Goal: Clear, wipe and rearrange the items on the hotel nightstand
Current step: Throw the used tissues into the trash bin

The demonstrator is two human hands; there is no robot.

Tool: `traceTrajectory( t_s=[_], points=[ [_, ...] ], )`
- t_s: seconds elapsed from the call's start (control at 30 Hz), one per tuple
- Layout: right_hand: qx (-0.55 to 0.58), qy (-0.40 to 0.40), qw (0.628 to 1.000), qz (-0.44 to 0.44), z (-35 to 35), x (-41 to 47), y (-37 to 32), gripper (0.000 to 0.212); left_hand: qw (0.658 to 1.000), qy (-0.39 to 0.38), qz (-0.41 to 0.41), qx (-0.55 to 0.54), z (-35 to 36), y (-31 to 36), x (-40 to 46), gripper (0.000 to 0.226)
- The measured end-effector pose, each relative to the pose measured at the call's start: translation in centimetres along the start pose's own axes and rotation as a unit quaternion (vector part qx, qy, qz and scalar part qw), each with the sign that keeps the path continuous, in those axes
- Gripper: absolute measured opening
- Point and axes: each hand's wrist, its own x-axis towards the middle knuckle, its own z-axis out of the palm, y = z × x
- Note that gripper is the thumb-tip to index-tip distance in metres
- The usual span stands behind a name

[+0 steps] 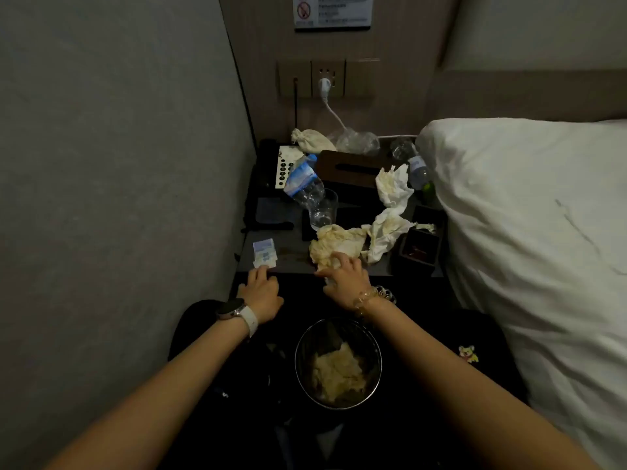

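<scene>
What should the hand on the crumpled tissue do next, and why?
Probably the right hand should lift the crumpled tissue it grips and drop it into the bin just below, which already holds tissue. More used tissues litter the nightstand.

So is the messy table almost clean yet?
Not yet. Some crumpled tissue already sits in the bin. The right hand grips another stained tissue; the left hand rests at the nightstand edge. Two more tissues, a tipped bottle and a glass remain. Wiping hasn't started.

wall notice (332,11): no-smoking symbol, text too blurred; bottle label (302,174) unreadable.
</scene>
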Motion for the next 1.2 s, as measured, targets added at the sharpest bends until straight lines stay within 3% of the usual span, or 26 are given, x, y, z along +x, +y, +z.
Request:
traceTrajectory(
  t_s=[0.27, 0.63, 0.9, 1.07, 1.2],
  points=[
    [-0.035, 0.019, 0.999, 0.006, 0.0, 0.1, 0.5, 0.046, 0.992, 0.095, -0.011, 0.083, 0.4, -0.6, 0.3, 0.047],
    [0.016, 0.104, 0.994, -0.012, -2.8, -4.2, -0.5, 0.037, 0.991, 0.104, -0.009, 0.079, 0.2, -0.8, -1.2, 0.043],
    [0.098, 0.178, 0.979, -0.021, -3.6, -8.5, -1.0, 0.026, 0.968, 0.227, 0.108, -0.005, 2.0, 2.7, -5.6, 0.030],
    [0.107, 0.187, 0.976, 0.015, -2.0, -9.2, 0.3, 0.027, 0.967, 0.205, 0.140, -0.053, 4.0, 4.2, -7.3, 0.026],
    [0.065, 0.113, 0.990, 0.057, 0.0, -9.1, 1.4, 0.028, 0.985, 0.096, 0.127, -0.065, 4.9, 5.0, -7.1, 0.029]
  ],
)
